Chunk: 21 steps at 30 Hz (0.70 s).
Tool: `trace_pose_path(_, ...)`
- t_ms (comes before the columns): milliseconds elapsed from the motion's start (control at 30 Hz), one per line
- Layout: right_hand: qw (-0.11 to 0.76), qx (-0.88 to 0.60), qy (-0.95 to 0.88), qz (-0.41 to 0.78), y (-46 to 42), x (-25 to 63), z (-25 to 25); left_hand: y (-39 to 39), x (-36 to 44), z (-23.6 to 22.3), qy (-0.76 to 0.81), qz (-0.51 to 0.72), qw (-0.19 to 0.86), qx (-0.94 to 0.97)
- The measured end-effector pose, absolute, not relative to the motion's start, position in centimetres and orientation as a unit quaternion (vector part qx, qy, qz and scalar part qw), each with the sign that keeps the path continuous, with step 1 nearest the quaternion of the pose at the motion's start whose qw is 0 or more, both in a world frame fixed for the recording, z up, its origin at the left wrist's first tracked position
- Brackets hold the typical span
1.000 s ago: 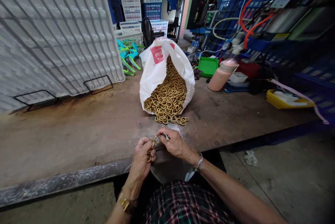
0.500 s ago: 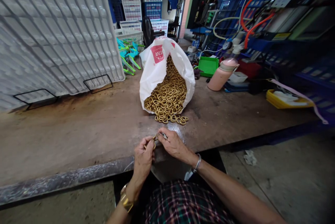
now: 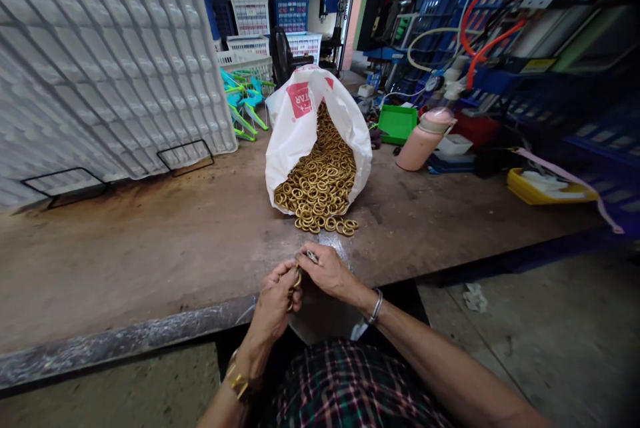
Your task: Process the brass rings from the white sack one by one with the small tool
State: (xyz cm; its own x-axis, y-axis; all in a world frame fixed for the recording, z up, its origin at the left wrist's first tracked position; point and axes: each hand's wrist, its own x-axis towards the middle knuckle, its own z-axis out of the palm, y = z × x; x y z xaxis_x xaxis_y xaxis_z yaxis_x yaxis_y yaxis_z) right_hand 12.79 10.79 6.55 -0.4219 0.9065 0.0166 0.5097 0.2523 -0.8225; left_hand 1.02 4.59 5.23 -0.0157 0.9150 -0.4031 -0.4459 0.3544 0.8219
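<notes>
My left hand (image 3: 275, 296) is closed around a few brass-coloured rings (image 3: 297, 279) near the table's front edge. Against its fingertips, my right hand (image 3: 330, 273) pinches a small, grey metal piece (image 3: 313, 257); most of it is covered by the fingers, so its kind does not show. Beyond both hands, a white plastic bag (image 3: 287, 148) lies on its side with its mouth towards me. A heap of the same rings (image 3: 325, 181) fills it, and several have spilled onto the tabletop (image 3: 200, 248).
Ribbed white trays (image 3: 110, 61) stand on edge at the left, in black wire holders (image 3: 186, 156). Behind the bag are teal-green plastic pieces (image 3: 250, 105). To the right are a green tray (image 3: 397, 123), a pink bottle (image 3: 423, 143) and a yellow tray (image 3: 530, 193).
My left hand has turned a little, and the rings in it show more along its inner side. My right hand stays close against it, still pinching the grey metal piece.
</notes>
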Motion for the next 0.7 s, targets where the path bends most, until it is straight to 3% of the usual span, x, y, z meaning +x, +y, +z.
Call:
trace_pose_path(100,0.259,-0.467,-0.748,0.395,10.75,12.82,6.71,4.58,1.20,5.41,0.465,0.519,0.685,0.212)
trace_pose_path(700,0.284,-0.432,-0.732,0.444,11.16,12.84,6.20,4.62,1.29,4.74,0.500,0.532,0.607,0.313)
